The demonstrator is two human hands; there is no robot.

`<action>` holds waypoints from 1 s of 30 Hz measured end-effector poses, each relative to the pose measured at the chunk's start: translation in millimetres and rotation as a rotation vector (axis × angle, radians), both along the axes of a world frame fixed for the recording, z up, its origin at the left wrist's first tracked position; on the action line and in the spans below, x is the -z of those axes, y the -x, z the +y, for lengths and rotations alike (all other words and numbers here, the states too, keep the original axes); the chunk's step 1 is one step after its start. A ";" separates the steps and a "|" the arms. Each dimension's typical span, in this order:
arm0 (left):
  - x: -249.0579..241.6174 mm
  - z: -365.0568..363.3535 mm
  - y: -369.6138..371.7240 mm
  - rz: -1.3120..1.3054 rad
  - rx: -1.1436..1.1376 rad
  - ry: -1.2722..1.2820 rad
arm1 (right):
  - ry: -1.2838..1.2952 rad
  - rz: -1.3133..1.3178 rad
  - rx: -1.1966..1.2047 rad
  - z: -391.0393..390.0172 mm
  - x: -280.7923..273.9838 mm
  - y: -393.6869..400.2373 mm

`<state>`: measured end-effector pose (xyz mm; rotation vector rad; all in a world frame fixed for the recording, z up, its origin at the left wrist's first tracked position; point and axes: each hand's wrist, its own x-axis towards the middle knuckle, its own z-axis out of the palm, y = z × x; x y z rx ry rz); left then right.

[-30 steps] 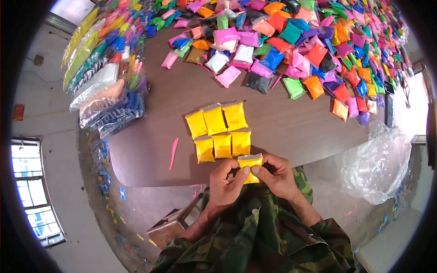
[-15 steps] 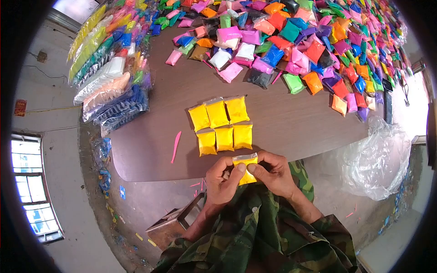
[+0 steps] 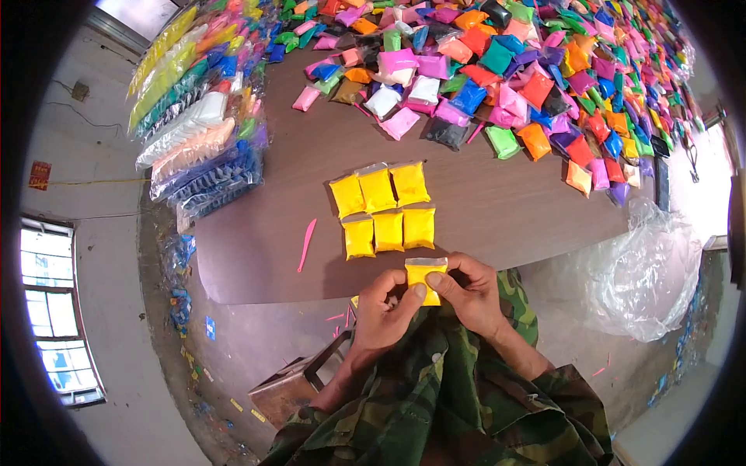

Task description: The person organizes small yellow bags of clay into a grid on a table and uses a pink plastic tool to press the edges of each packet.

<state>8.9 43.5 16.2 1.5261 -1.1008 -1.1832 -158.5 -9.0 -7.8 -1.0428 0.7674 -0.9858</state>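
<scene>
The left hand (image 3: 384, 312) and the right hand (image 3: 475, 301) held one small yellow packet (image 3: 425, 269) between them, upright at the near edge of the table (image 3: 252, 268). The fingers of both were narrow, pinching its sides, with the thumbs against the face below the pale top strip. The step in hand looked like pressing or smoothing the filling (whether the strip was sealed, I could not tell). The next move called for light, even thumb pressure and a firm hold near the top.

Just beyond lay six yellow packets (image 3: 376, 190) in two rows of three, close together. A pink plastic tool (image 3: 308, 244) lay to their left, untouched. Farther off were a heap of mixed-colour packets (image 3: 495, 58) and, at left, stacked clear bags (image 3: 203, 113).
</scene>
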 end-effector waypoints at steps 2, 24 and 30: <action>2.5 1.5 -1.9 -0.032 -0.025 0.009 | 0.000 -0.020 -0.032 -1.1 -1.2 -3.2; 2.5 -36.4 25.2 -0.106 0.137 0.076 | -0.197 -0.073 -0.024 -15.8 0.5 30.2; 5.1 -43.0 42.9 0.217 0.120 -0.040 | -0.201 -0.107 0.089 -19.5 4.7 40.1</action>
